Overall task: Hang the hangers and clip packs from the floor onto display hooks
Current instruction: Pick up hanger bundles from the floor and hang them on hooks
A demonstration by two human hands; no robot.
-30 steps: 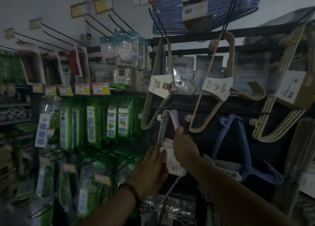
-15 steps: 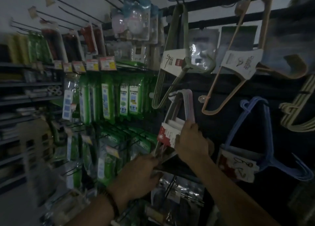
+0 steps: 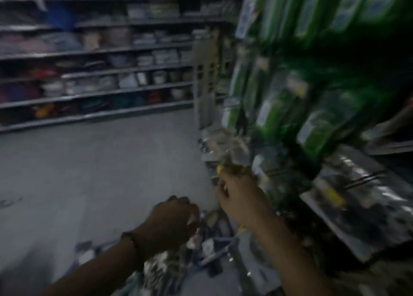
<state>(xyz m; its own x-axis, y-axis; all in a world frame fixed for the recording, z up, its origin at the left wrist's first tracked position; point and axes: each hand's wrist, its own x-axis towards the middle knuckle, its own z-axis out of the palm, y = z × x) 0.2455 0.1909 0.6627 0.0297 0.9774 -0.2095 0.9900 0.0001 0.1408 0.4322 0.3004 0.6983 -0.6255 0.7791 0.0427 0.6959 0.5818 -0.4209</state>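
left hand (image 3: pixel 172 222) is curled just over the pile (image 3: pixel 201 257) on the floor; i cannot tell if it holds anything. right hand (image 3: pixel 237 197) seems to pinch a pack (image 3: pixel 232 157) above it. best lift one item free of tangles, by its top.

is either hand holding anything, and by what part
The right hand seems to pinch a clear clip pack by its bottom edge, though blur makes this unsure. The left hand is curled over the floor pile; its hold cannot be told.
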